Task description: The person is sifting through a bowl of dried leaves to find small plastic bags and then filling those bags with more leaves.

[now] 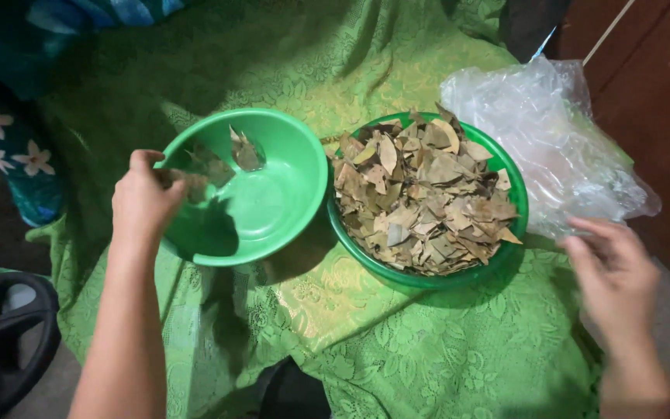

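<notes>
Dried leaves [422, 198] are lying heaped in the green bowl [510, 174] on the right, filling it to the rim, while a few more are sitting in the nearly empty green bowl [273, 209] to its left. From the head camera, the left hand [143, 200] is hovering over the near rim of the emptier bowl, fingers pinched on a brown leaf [188, 184]. The right hand [613, 273] is blurring beside the full bowl, fingers loosely spread and holding nothing that I can make out.

As a judgement, the heap is sitting so high that a careless reach could be sweeping brittle leaves over the rim onto the cloth. The emptier bowl is appearing tilted on the soft fabric, so pressing on its edge might be tipping it.

Both bowls are resting touching each other on a green patterned cloth [366, 341] that is draping unevenly. A crumpled clear plastic bag [552, 132] is lying just beside the full bowl. Blue flowered fabric [9, 140] is showing at the upper left, a dark round object [5, 334] at the lower left, and brown wood [653, 77] at the right.
</notes>
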